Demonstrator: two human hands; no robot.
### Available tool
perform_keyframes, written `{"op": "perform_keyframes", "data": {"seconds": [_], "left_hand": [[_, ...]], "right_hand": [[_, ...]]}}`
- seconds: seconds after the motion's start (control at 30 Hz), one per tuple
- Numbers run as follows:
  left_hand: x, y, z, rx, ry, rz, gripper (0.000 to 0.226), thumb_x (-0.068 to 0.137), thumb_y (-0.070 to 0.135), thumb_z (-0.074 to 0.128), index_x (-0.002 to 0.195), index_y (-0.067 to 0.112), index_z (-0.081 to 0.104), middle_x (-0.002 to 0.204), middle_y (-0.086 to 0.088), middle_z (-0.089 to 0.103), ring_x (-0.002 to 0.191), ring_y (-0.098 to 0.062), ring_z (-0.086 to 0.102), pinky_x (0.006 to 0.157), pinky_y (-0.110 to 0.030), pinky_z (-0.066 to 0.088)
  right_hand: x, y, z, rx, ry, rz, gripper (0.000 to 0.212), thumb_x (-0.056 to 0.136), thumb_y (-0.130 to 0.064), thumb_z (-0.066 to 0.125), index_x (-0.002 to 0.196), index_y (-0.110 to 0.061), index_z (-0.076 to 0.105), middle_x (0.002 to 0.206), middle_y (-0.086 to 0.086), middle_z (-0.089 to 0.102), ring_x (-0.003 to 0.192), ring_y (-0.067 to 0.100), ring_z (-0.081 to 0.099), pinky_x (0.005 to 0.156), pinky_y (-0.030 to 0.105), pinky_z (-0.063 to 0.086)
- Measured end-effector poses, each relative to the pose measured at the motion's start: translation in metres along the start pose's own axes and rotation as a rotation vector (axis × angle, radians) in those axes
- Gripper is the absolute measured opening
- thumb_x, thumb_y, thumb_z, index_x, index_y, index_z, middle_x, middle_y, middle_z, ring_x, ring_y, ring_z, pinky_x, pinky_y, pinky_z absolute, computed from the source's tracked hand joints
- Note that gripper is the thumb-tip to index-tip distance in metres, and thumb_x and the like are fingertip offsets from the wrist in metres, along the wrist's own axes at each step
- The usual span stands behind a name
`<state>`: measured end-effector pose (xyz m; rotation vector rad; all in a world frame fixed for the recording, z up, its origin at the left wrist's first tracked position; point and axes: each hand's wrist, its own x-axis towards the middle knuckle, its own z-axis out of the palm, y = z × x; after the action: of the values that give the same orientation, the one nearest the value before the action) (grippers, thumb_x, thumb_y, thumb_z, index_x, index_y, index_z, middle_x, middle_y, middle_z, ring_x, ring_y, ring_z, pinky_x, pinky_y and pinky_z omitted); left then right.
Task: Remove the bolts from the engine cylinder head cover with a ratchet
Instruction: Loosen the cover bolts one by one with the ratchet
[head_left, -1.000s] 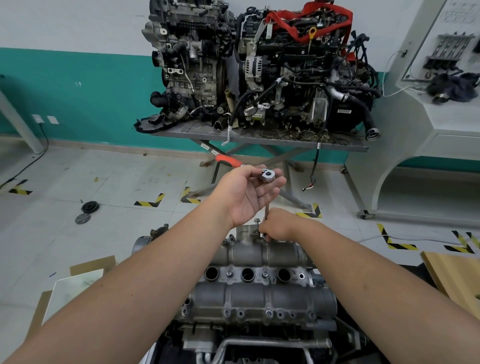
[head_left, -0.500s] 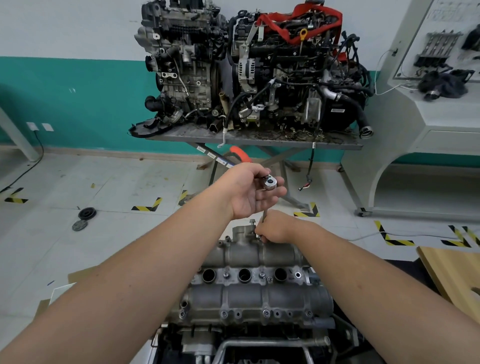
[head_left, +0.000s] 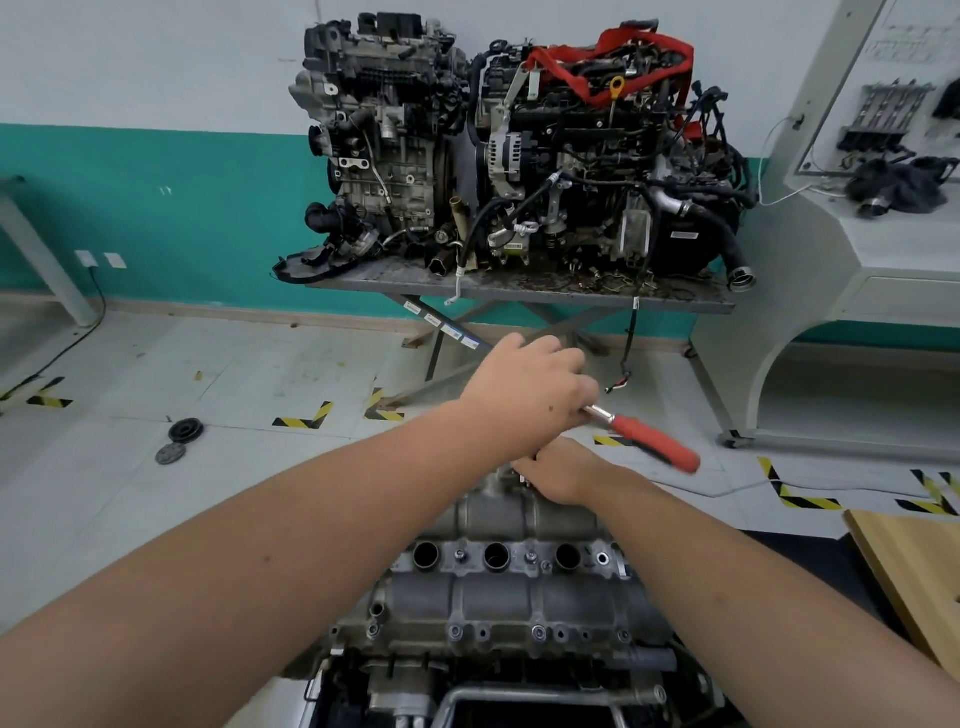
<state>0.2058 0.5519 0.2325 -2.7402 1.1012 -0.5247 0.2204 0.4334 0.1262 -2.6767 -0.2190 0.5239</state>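
left hand (head_left: 527, 387) clasping ratchet (head_left: 644, 439), right hand (head_left: 563, 470) grip curled at cylinder head cover (head_left: 511, 587), contents hidden

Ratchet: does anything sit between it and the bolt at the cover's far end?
Cannot tell. The left hand grips the ratchet by its head, and the right hand on the cylinder head cover hides the spot beneath.

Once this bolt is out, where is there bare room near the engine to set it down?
Bare floor tile left of the cylinder head cover, short of the black discs. Wooden board on the right looks bare. Far end is crowded: left hand, ratchet, right hand.
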Motion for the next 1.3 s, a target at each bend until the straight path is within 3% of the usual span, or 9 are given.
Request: {"op": "perform_keyframes", "data": {"seconds": [0.13,0.3,0.5,0.63,0.77,0.9,1.07,1.17,1.3], "left_hand": [[-0.014,0.011,0.02,-0.164,0.261,-0.046,0.045,0.09,0.06,0.051,0.087,0.018,0.068,0.117,-0.006,0.061,0.109,-0.03,0.055,0.085,-0.042,0.04],[-0.019,0.019,0.026,-0.808,0.186,-0.274,0.039,0.1,0.043,0.051,0.13,0.019,0.056,0.135,-0.002,0.053,0.12,-0.018,0.05,0.1,-0.04,0.042],[-0.012,0.032,0.032,-1.674,0.314,-0.632,0.038,0.109,0.041,0.028,0.115,0.026,0.062,0.095,0.001,0.073,0.086,-0.007,0.068,0.079,-0.026,0.048],[0.0,0.028,0.037,-1.911,0.208,-0.756,0.053,0.105,0.053,0.029,0.104,0.015,0.066,0.067,-0.008,0.064,0.063,-0.018,0.059,0.074,-0.035,0.042],[-0.003,0.016,0.039,-1.894,0.088,-0.772,0.063,0.105,0.059,0.022,0.105,0.01,0.063,0.06,-0.007,0.061,0.053,-0.022,0.058,0.075,-0.038,0.052],[-0.02,0.009,0.044,-1.585,0.026,-0.755,0.057,0.107,0.05,0.019,0.104,0.017,0.065,0.091,-0.003,0.072,0.088,-0.019,0.068,0.089,-0.031,0.051],[-0.039,0.008,0.064,-1.124,0.018,-0.65,0.028,0.096,0.031,0.044,0.113,0.017,0.061,0.113,-0.006,0.067,0.097,-0.021,0.061,0.083,-0.035,0.049],[-0.047,0.004,0.084,-0.86,-0.165,-0.526,0.046,0.09,0.026,0.062,0.135,0.019,0.055,0.139,-0.005,0.055,0.114,-0.021,0.057,0.091,-0.035,0.047],[-0.055,0.009,0.108,-0.816,-0.373,-0.415,0.041,0.099,0.04,0.056,0.13,0.013,0.059,0.134,-0.009,0.05,0.126,-0.03,0.05,0.106,-0.043,0.04]], "right_hand": [[-0.017,0.001,-0.004,-0.025,0.028,-0.072,0.035,0.103,-0.032,0.04,0.119,-0.014,0.064,0.119,0.006,0.066,0.113,0.024,0.058,0.095,0.034,0.044],[-0.027,0.008,-0.035,0.289,0.144,0.008,0.021,0.096,-0.005,0.045,0.083,-0.017,0.056,0.09,0.008,0.059,0.09,0.028,0.06,0.074,0.036,0.046],[-0.045,-0.017,-0.086,1.198,0.496,0.053,0.032,0.099,-0.041,0.051,0.099,-0.016,0.07,0.097,0.004,0.074,0.077,0.019,0.069,0.077,0.041,0.055],[-0.057,-0.042,-0.096,0.8,0.248,-0.173,0.03,0.083,-0.052,0.065,0.081,-0.023,0.073,0.063,-0.006,0.063,0.051,0.022,0.047,0.048,0.033,0.041],[-0.051,-0.047,-0.091,0.891,0.054,-0.09,0.021,0.09,-0.029,0.07,0.085,-0.009,0.067,0.061,0.003,0.051,0.047,0.019,0.039,0.044,0.027,0.029],[-0.046,-0.053,-0.079,1.219,-0.025,0.041,0.006,0.091,-0.016,0.065,0.087,-0.012,0.066,0.068,0.001,0.063,0.057,0.016,0.059,0.045,0.017,0.037],[-0.037,-0.064,-0.063,1.666,0.172,0.051,0.008,0.09,-0.003,0.064,0.092,-0.009,0.06,0.079,0.002,0.069,0.077,0.015,0.065,0.063,0.022,0.052],[-0.034,-0.066,-0.059,1.952,0.363,0.085,0.021,0.09,0.0,0.066,0.084,-0.014,0.052,0.071,0.0,0.066,0.071,0.015,0.067,0.082,0.027,0.052],[-0.037,-0.07,-0.041,1.788,0.582,-0.029,0.018,0.098,-0.024,0.061,0.085,-0.012,0.065,0.069,0.0,0.067,0.073,0.018,0.065,0.091,0.034,0.051]]}}
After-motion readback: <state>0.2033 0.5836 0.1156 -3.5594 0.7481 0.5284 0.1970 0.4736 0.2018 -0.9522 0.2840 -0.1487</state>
